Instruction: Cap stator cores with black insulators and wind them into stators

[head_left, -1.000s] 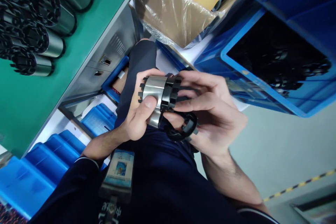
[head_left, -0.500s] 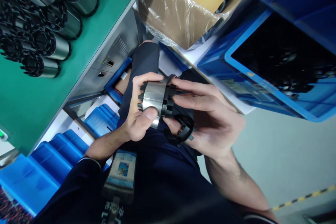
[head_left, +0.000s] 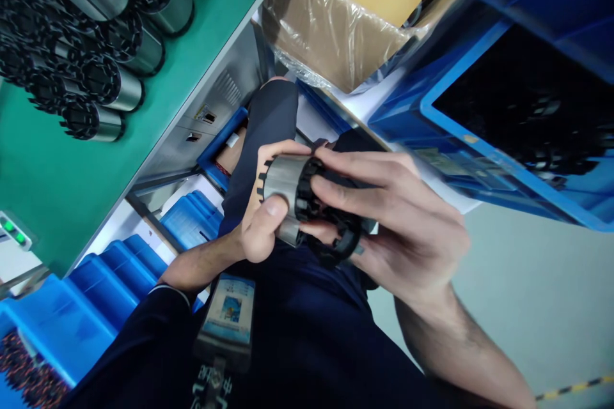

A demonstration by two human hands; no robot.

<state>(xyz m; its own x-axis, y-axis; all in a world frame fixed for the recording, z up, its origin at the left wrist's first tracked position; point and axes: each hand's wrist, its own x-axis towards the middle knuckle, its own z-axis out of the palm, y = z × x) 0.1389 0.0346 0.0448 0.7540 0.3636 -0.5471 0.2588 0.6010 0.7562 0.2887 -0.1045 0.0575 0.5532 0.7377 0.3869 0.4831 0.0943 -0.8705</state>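
Note:
My left hand (head_left: 259, 227) is wrapped round a silver motor stator core (head_left: 284, 180), its thumb pressed on the metal side. Black plastic teeth stick out at both ends of the core. At the core's right end, the fingertips of my right hand (head_left: 410, 220) touch the black toothed part. Lower in the right hand is a loose black plastic ring (head_left: 352, 239), held between the palm and thumb side and hanging below the core. The right fingers hide part of the core's right end.
Rows of similar stator cores (head_left: 110, 124) stand on the green bench (head_left: 158, 86) at left. A blue crate (head_left: 460, 134) of black parts is at right, beside a plastic-lined carton (head_left: 326, 32). Blue bins (head_left: 96, 300) sit lower left.
Both hands and the core have shifted slightly right in view, as has the bench. The right fingers have moved over the core's right end, and the core is turned a little.

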